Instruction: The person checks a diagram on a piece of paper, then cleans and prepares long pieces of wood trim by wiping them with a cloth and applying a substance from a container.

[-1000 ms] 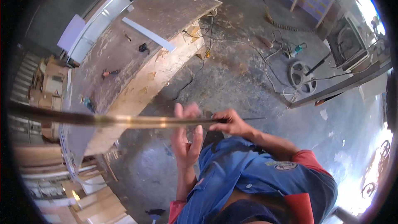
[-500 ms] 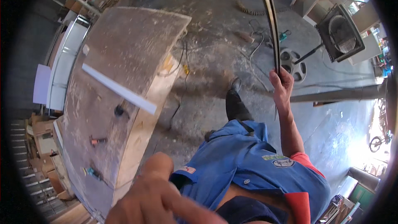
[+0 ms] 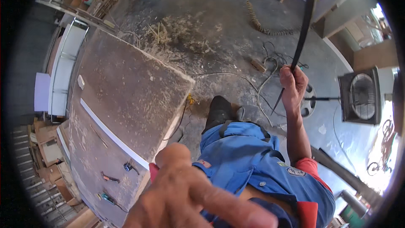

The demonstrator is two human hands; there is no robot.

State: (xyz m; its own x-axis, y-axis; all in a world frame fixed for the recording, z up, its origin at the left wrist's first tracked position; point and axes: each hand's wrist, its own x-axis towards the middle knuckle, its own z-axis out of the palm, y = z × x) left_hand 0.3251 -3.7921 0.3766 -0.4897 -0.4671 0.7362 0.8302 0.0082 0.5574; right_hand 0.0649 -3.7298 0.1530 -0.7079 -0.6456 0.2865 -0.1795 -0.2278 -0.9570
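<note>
My right hand is closed round a long, thin dark strip, held out over the floor on the right. The strip rises past the top of the picture, and its narrow tapering tail hangs just below the fist. Close to the camera at the bottom, my left hand is large and slightly blurred. One finger stretches to the right, the other fingers are partly cut off, and nothing shows in this hand. On the left stands a worn brown worktable. Across its top lies a long white strip.
An orange-and-black hand tool, a small dark round tool and a teal tool lie on the worktable. A fan stands at right. A cable, a coiled hose and a wood block lie on the floor.
The view has turned, and the worktable and fan appear shifted. My right hand still grips the dark strip, whose upper end now leans farther right. My left hand has come slightly rightward.
</note>
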